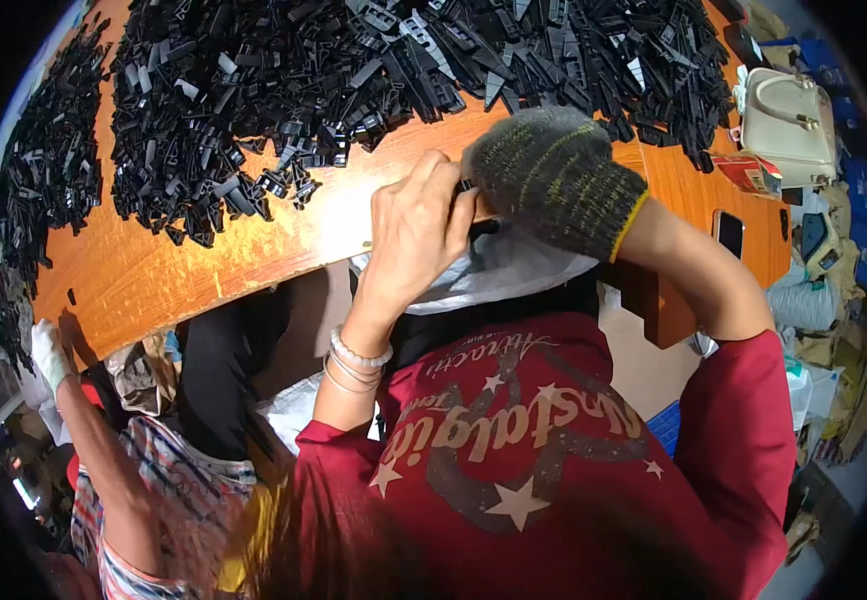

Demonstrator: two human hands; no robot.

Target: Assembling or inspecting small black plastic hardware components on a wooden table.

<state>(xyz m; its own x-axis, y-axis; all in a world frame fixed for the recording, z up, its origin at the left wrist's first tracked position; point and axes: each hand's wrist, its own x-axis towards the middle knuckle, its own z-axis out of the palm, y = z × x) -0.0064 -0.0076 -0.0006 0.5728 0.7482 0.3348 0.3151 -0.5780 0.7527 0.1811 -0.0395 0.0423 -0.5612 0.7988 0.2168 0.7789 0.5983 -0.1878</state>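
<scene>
At the table's near edge, my bare left hand [415,222] pinches a small black plastic part [467,185], of which only a bit shows between the fingers. My right hand [553,182], in a dark grey and yellow knitted glove, is curled against the left fingertips and closed at the same spot. Its fingertips are mostly hidden, so what it grips there is hard to make out. Beneath both hands, a whitish plastic bag [528,268] lies open at my lap. A dark piece [484,227] shows just below the fingers, over the bag.
Large heaps of black plastic parts [253,90] cover the far side of the wooden table [253,245]. A phone [728,233] and a cream handbag [786,125] are at the right. On the left, a co-worker's white-gloved hand [50,352] is at the table edge.
</scene>
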